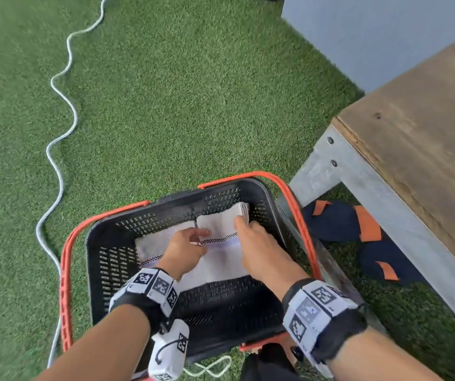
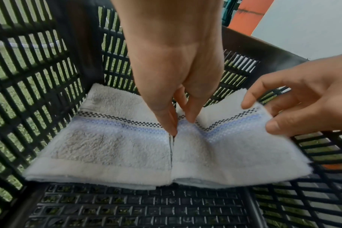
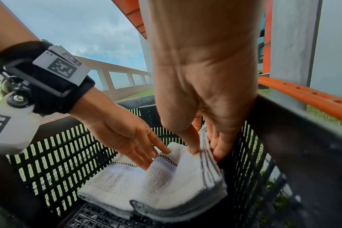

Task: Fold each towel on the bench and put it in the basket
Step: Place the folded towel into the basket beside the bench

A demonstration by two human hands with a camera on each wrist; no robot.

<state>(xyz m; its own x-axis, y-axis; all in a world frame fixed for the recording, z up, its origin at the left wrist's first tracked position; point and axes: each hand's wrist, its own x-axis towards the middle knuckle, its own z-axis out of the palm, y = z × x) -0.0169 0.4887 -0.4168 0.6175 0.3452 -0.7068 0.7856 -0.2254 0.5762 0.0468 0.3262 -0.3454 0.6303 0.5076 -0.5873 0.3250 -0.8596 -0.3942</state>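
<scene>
Both your hands are down in the basket [image 1: 105,259]. Your R hand [image 1: 259,243] pinches the right folded towel's [image 1: 221,259] outer edge; L hand [image 1: 185,247], fingers straight, presses the seam w/ the left towel [image 1: 152,243].

Both forearms reach forward and down, wrists close together. Left hand [image 1: 183,250] fingers straight, tips angled down. Right hand [image 1: 259,244] thumb opposite curled fingers, pinching. Tracker bands on both wrists.

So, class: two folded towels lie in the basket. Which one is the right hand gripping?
The towel nearest the bench: the right hand pinches its outer edge, lifting it. The other towel lies flat, ungripped.
</scene>
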